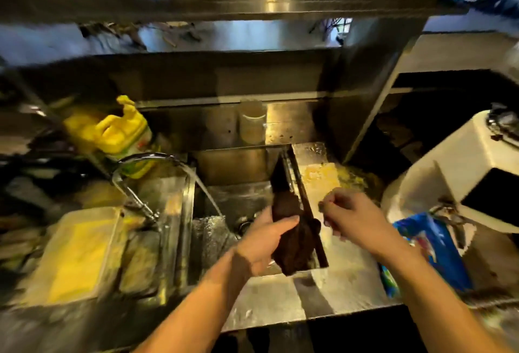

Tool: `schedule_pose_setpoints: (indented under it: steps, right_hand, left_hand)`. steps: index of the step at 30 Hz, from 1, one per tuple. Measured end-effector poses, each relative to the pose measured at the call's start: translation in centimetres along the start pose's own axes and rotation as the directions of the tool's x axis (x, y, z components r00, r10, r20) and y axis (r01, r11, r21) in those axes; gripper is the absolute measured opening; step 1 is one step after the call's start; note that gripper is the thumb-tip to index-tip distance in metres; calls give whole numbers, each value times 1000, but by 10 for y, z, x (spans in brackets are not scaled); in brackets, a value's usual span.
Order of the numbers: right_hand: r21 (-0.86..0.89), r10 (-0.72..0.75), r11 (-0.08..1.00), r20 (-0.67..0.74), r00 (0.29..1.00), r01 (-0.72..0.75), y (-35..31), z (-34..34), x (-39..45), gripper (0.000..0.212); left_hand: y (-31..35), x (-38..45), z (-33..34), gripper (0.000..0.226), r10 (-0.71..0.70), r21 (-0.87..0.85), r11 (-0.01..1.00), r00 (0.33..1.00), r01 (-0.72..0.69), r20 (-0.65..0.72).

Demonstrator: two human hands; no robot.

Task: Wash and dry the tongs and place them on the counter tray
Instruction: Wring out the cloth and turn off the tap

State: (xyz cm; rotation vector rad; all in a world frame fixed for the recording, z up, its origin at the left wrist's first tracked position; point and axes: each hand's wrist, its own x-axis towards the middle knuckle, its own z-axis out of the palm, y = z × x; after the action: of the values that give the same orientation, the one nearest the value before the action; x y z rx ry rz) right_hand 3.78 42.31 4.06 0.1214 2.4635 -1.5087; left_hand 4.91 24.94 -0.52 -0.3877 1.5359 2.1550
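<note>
Tongs (292, 184): one, gripped with cloth (292, 243) by left hand (266, 243); right hand (354, 223): loosely curled, empty

Left hand (266, 243) gripping with thumb across, right hand (351, 223) loosely curled beside it, both forearms extended forward
</note>
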Motion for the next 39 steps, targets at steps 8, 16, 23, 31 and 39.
schedule_pose_setpoints:
  steps: [8,16,23,31,39]
  right_hand:
    - [-17,-112,993,138,984,116,-54,118,37,19]
    - [-38,-271,959,168,948,281,-108,189,98,13]
    - [-99,-446,872,241,862,479,-144,222,150,31]
    - [-91,-469,858,266,842,506,-134,238,172,16]
    - [-111,-465,859,240,852,500,-130,240,176,14]
  left_hand:
    - [16,-6,-119,29,10,-58,998,976,-23,-218]
    - [-3,13,-187,34,-49,96,990,896,102,-442]
    - [22,74,-243,38,101,432,868,764,246,-637]
    - [84,147,-301,47,178,721,472,746,508,-642]
    - [64,151,-302,45,207,649,-256,696,717,-687]
